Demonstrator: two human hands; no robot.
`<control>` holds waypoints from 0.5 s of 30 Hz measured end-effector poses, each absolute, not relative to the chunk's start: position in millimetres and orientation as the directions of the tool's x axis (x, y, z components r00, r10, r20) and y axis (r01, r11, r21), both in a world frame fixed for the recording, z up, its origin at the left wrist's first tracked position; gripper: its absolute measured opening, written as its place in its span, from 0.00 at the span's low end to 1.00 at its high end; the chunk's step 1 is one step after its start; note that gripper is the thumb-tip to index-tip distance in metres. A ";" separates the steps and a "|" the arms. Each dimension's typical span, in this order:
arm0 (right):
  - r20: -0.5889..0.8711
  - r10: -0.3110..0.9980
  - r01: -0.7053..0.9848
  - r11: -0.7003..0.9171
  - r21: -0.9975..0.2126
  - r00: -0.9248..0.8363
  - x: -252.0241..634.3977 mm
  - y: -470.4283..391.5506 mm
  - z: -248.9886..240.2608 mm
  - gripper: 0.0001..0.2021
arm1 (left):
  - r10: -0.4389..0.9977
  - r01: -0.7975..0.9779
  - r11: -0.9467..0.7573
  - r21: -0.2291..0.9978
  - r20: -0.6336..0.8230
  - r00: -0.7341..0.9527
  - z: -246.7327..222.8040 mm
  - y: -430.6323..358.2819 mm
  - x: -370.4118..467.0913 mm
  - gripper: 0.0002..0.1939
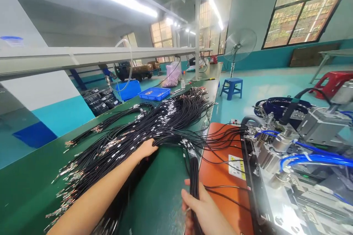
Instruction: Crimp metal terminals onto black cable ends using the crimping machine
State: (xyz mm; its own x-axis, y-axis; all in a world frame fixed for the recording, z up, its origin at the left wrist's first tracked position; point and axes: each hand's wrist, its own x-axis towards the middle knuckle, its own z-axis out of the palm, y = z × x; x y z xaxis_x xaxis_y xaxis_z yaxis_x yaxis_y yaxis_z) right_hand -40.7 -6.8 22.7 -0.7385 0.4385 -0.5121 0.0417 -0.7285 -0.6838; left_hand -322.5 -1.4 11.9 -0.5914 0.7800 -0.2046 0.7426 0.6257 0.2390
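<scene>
Many black cables [176, 115] with white tags and stripped, coppery ends lie spread over the green table. My left hand [147, 149] is closed on some of these cables near the middle of the pile, its fingertips partly hidden. Nearer the table's right edge, my right hand [196, 203] wraps round a tight black cable bundle [194, 172], which hangs down through the palm. Clear wrapping and white tags show at the top of that bundle. Loose cables run from the pile across to the orange machine surface [220, 147].
A metal machine [286, 147] with blue tubes stands at the right. Beyond the pile are a blue tray [154, 94] and a pink bag [173, 75]. A white shelf beam [91, 57] crosses above the green table [157, 191]. A blue stool [232, 87] stands behind.
</scene>
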 end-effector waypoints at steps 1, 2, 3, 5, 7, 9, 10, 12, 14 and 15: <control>-0.469 0.397 0.028 -0.739 -0.673 -0.789 -33.7 -5.0 26.3 0.23 | 0.792 0.758 0.609 0.233 -0.236 -0.564 15.7 -10.8 -319.8 0.14; -0.414 0.350 0.003 -0.761 -0.649 -0.840 -27.5 -3.0 30.0 0.22 | 0.801 0.773 0.595 0.221 -0.253 -0.543 19.8 -21.0 -318.1 0.15; -0.354 0.305 -0.025 -0.787 -0.616 -0.884 -22.9 -1.7 33.0 0.22 | 0.811 0.789 0.578 0.207 -0.251 -0.528 24.0 -30.9 -317.4 0.17; -0.273 0.227 -0.043 -0.835 -0.549 -0.935 -20.9 -3.0 34.1 0.22 | 0.821 0.811 0.564 0.156 -0.216 -0.529 32.2 -45.9 -319.5 0.19; -0.320 0.177 0.011 -0.861 -0.509 -0.931 -29.1 -10.5 26.0 0.22 | 0.825 0.825 0.559 0.082 -0.153 -0.544 37.8 -49.7 -324.3 0.18; -0.459 0.213 0.030 -0.884 -0.466 -0.862 -42.5 -21.4 10.6 0.19 | 0.825 0.827 0.562 -0.006 -0.076 -0.561 38.6 -42.1 -329.2 0.15; -0.511 0.246 0.019 -0.889 -0.458 -0.824 -48.9 -26.6 2.1 0.18 | 0.823 0.824 0.564 -0.051 -0.039 -0.566 37.0 -35.5 -331.1 0.16; -0.537 0.279 0.004 -0.884 -0.467 -0.796 -57.2 -33.5 -12.5 0.18 | 0.822 0.813 0.567 -0.135 0.018 -0.570 31.3 -20.9 -333.5 0.17; -0.529 0.301 -0.010 -0.875 -0.483 -0.793 -58.4 -34.5 -21.1 0.18 | 0.825 0.804 0.560 -0.200 0.048 -0.563 26.3 -9.5 -334.6 0.16; -0.520 0.308 -0.016 -0.871 -0.491 -0.796 -57.0 -33.3 -23.1 0.18 | 0.830 0.803 0.552 -0.225 0.054 -0.556 25.7 -5.9 -335.1 0.16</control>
State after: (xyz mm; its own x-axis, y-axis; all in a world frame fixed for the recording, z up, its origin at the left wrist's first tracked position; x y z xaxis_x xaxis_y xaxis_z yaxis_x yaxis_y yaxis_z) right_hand -57.0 -33.3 -23.1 -0.7964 0.3081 -0.5205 -0.0160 -0.8710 -0.4911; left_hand -335.1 -5.9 25.7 -0.5557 0.8296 0.0545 0.8027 0.5525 -0.2246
